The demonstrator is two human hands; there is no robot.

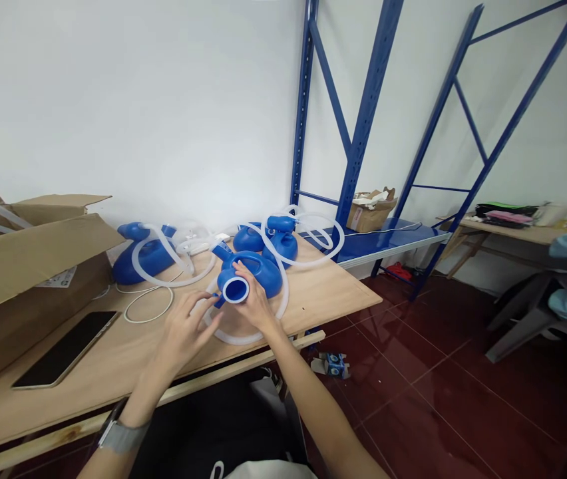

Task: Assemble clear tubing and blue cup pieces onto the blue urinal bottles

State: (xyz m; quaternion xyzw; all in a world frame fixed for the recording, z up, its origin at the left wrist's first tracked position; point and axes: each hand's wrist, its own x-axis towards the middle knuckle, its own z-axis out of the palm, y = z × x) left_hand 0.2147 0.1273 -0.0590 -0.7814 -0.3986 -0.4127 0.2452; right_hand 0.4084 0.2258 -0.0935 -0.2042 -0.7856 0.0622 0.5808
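Observation:
My right hand (255, 303) is closed around a blue plastic funnel-shaped head (237, 289), whose round mouth with a white rim faces me. A short blue spout sticks out of its left side. Beside that spout, my left hand (188, 326) has its fingers apart; whether a fingertip touches it I cannot tell. Just behind stands a blue plastic bottle with a handle (266, 271), its neck pointing up and left. A translucent hose (243, 340) curves on the table below my hands; where its ends join is hidden.
More blue bottles with hoses stand left (138, 263) and behind (283, 246). On the wooden table (323, 293) are a phone (68, 349), a white cable (148, 319) and an open cardboard box (38, 279). Blue shelving (378, 243) with a small carton (371, 214) stands right.

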